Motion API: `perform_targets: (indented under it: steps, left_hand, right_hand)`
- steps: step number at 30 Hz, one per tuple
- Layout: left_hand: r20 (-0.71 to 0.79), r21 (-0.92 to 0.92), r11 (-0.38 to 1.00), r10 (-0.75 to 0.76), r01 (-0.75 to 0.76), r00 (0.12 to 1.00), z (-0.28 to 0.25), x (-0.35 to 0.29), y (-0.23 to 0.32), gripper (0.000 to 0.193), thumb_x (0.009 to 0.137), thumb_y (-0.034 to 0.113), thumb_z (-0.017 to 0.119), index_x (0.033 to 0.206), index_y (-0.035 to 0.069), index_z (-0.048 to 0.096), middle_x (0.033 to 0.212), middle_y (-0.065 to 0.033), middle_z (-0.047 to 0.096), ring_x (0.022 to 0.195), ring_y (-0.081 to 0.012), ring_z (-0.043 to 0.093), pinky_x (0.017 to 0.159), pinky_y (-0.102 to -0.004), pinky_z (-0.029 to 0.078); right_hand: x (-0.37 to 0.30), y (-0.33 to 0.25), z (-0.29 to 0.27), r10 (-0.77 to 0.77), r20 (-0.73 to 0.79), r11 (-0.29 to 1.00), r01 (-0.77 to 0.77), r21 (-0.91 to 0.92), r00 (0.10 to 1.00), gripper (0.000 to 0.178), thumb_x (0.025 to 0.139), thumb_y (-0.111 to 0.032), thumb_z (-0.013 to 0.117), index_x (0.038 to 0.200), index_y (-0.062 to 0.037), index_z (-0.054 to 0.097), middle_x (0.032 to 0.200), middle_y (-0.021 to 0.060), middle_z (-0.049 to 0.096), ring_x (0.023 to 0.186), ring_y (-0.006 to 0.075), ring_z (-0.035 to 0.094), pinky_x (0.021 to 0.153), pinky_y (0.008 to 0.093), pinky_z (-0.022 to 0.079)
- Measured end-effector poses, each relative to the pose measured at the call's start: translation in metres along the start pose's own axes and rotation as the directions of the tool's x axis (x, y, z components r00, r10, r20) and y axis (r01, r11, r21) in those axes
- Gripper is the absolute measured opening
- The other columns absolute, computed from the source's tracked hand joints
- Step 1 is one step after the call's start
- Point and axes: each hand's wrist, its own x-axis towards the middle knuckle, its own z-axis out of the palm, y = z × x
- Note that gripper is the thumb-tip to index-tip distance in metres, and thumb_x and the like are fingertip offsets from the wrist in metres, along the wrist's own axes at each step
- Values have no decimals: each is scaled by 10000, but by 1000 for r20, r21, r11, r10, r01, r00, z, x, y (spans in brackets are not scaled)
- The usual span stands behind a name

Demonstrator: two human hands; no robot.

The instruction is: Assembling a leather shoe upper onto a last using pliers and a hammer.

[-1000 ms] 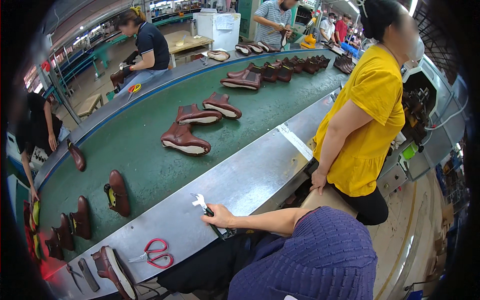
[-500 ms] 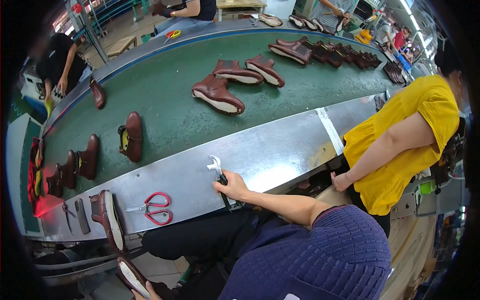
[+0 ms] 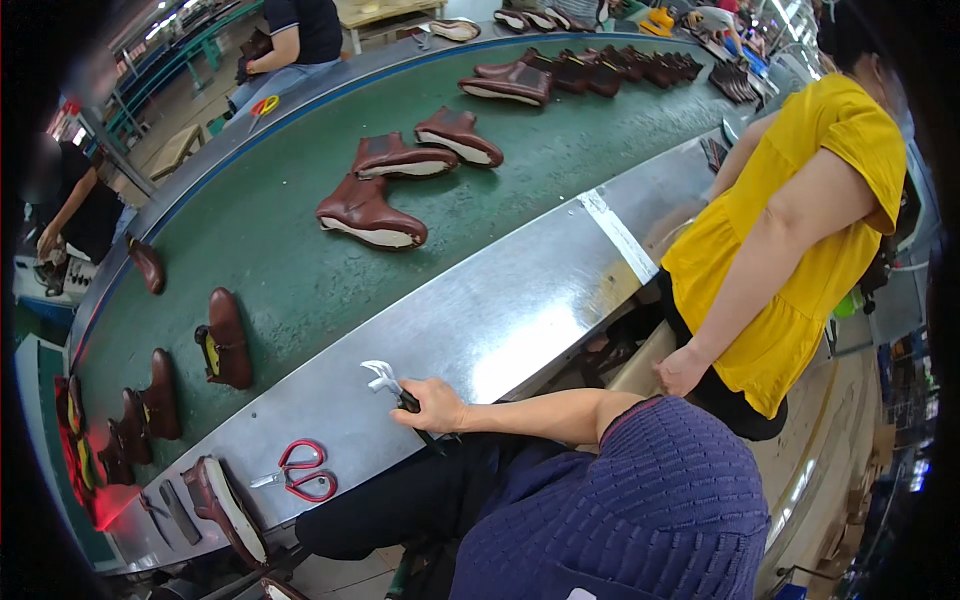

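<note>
My right hand [image 3: 432, 406] is closed around the dark handles of metal pincers [image 3: 381, 378], whose silver jaws point away over the steel ledge. My left hand is out of view. At the lower edge only a small piece of a brown boot [image 3: 281, 590] with a pale sole shows. Left of the pincers lie red-handled scissors [image 3: 300, 470] on the ledge. A brown boot [image 3: 228, 508] rests on its side there, its pale sole facing right. Beside it lie a flat dark bar [image 3: 180, 512] and a thin tool [image 3: 153, 516].
Brown boots [image 3: 372, 212] lie or stand in groups on the green belt [image 3: 290, 300] beyond the steel ledge [image 3: 500, 310]. A person in yellow [image 3: 790, 220] stands close on my right. Other people sit across the belt. Yellow-handled scissors [image 3: 265, 105] lie on the far rim.
The view has swung, so the belt and boots sit further left. My left hand and most of its boot have left the picture. The right hand still grips the pincers, their handles now more hidden.
</note>
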Motion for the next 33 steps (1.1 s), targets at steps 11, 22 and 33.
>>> perform_targets:
  steps: [11,22,33]
  left_hand:
    - [59,-135,991,17,-9,998,3,26,-74,461,929,347,642,1232,1,620,1030,-218,690,841,-336,661,767,-396,532]
    - [-214,56,998,-14,26,977,31,20,-51,302,935,114,499,1181,40,657,998,-215,680,905,-374,650,780,-423,504]
    - [-519,39,991,131,-130,844,30,0,-54,140,901,121,556,965,14,618,981,-135,661,839,-296,669,688,-395,550]
  right_hand:
    - [0,-4,-13,16,53,999,-18,36,998,377,782,-386,679,810,-27,566,639,160,596,626,376,610,596,456,471]
    - [15,-25,-8,302,346,781,-439,444,888,168,882,-152,619,804,-8,582,680,83,635,578,165,611,585,303,504]
    - [-10,-143,-22,104,782,982,-187,17,615,568,885,-69,621,1399,24,397,785,63,609,708,147,592,678,282,479]
